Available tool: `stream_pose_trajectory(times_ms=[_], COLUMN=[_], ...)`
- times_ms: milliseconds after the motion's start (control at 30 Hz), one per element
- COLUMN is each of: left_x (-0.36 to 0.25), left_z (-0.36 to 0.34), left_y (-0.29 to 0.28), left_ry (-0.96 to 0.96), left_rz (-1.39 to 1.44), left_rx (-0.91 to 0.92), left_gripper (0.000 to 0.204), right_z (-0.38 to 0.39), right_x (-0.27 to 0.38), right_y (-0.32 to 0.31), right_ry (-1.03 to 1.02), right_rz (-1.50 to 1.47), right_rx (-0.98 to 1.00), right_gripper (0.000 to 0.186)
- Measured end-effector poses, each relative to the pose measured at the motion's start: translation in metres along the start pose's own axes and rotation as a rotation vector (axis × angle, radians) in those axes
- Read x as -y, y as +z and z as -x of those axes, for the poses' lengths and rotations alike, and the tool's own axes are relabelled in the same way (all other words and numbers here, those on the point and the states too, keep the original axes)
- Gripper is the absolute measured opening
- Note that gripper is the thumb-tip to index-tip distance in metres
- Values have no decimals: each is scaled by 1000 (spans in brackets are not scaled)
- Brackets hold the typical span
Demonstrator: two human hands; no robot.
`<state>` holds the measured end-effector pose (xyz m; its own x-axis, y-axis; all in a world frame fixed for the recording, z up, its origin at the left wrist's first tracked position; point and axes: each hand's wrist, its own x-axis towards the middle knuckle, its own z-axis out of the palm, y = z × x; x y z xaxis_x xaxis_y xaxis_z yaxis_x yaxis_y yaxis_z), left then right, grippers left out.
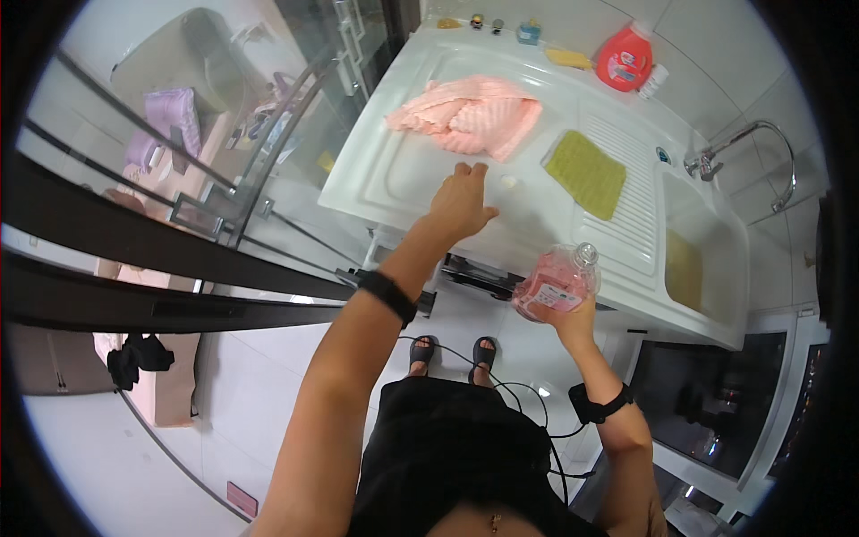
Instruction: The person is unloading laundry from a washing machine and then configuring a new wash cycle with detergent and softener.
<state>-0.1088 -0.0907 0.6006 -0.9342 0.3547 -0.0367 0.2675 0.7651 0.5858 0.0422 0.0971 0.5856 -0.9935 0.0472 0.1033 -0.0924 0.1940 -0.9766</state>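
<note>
At the front edge of the bench (400, 201), the right hand (575, 320) grips a clear bottle of pink liquid (557, 285); the bottle hides most of its fingers. Whether the bottle's mouth is capped cannot be made out. A small pale round object (509, 181), lying on the bench beyond the bottle, is too indistinct to identify. A yellowish item (684, 268) inside the sink basin (707, 224), at the bench's right end, is partly hidden by the basin's wall. Small items at the back left corner are hard to make out.

Along the back edge stand a small blue container (529, 33) and a red jug (624, 58), with a flat yellow piece (569, 59) between them. A curved metal tap (752, 143) rises at the back right corner. A green cloth (588, 174) lies across the left margin of the ribbed draining area. A dark-framed glass partition (295, 134) closes off the left side.

The left hand (461, 204) is open and unloaded, fingers extended over the front of the bench; contact with the surface cannot be confirmed. A crumpled pink cloth (479, 112) lies just beyond its fingertips, toward the back left. The bottle is right of the left hand, near the front edge.
</note>
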Motion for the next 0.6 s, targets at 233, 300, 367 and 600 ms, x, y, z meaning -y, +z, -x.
stream_pose_trajectory(times_ms=[233, 300, 367, 600], left_x=[-18, -14, -7, -5], left_z=[-60, -68, -71, -77], left_y=[43, 57, 64, 66], left_ry=[-33, -25, -6, 137], left_rz=[-189, -214, -234, -130], left_rx=[96, 163, 150, -32], left_gripper=[65, 54, 48, 28], right_z=[9, 11, 11, 11], right_x=[-7, -13, -28, -43], right_y=[-31, -39, -40, -42], right_ry=[137, 158, 113, 199], right_rz=[-147, -162, -109, -214], right_rx=[-65, -62, -66, -73], right_gripper=[61, 62, 62, 67])
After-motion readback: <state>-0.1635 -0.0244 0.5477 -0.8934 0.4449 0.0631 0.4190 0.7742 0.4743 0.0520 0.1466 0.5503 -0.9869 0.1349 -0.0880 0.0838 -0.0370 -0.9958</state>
